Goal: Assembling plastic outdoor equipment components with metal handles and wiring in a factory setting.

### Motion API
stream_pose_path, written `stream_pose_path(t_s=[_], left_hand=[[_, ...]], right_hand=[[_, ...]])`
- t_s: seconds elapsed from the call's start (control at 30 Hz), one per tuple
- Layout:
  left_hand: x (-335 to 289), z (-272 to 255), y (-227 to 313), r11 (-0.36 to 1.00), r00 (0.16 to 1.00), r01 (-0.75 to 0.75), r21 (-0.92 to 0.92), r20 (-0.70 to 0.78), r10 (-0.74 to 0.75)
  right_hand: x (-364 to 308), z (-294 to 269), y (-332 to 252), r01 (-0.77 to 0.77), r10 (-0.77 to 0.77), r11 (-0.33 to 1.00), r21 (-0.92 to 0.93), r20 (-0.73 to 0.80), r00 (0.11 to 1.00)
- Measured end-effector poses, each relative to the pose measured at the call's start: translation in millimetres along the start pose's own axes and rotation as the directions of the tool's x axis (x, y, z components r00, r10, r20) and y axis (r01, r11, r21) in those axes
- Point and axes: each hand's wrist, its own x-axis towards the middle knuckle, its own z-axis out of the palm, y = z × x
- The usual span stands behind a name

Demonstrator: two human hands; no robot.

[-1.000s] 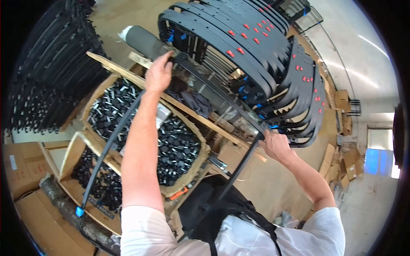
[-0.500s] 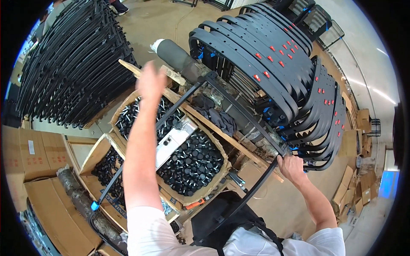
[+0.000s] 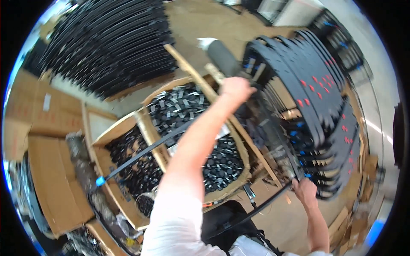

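Observation:
A black metal tube frame with a blue end cap lies across the parts boxes. My right hand is closed round its right-hand corner. Beside the frame's far corner is my left hand, its arm stretched over the boxes. That hand is blurred and its fingertips are hidden, so I cannot tell whether it grips anything. Below my left arm, one box holds a heap of black-headed bolts and another section holds dark metal parts. Small black pieces fill the box to the left.
Black curved panels with red marks stand stacked at the right. Stacked black frames rise at the far left. Cardboard boxes stand on the left. A wooden strip and a grey padded roll lie beyond the bins.
My left hand has moved right, from above the bins to the frame's far corner. My right hand stays on its corner. The whole view has shifted, with the scene now farther right.

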Motion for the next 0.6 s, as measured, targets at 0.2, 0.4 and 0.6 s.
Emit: stream_pose_path(t_s=[0.2, 0.4, 0.6], left_hand=[[11.1, 46.5, -38.3, 0.894, 0.833, -0.327, 0.306, -0.352, 0.426], [-40.9, 10.0, -159.5, 0.999, 0.978, 0.037, 0.019, -0.207, -0.032], [-125.0, 40.4, -272.3, 0.963, 0.982, 0.123, 0.238, -0.167, -0.084]], right_hand=[[6.6, 11.1, -5.7, 0.109, -0.105, 0.993, 0.052, -0.078, 0.991], [-0.5, -21.6, -6.0, 0.109, -0.113, 0.991, -0.078, -0.050, 0.992], [9.1, -104.0, -110.3, 0.387, -0.368, 0.904, 0.180, -0.130, 0.921]])
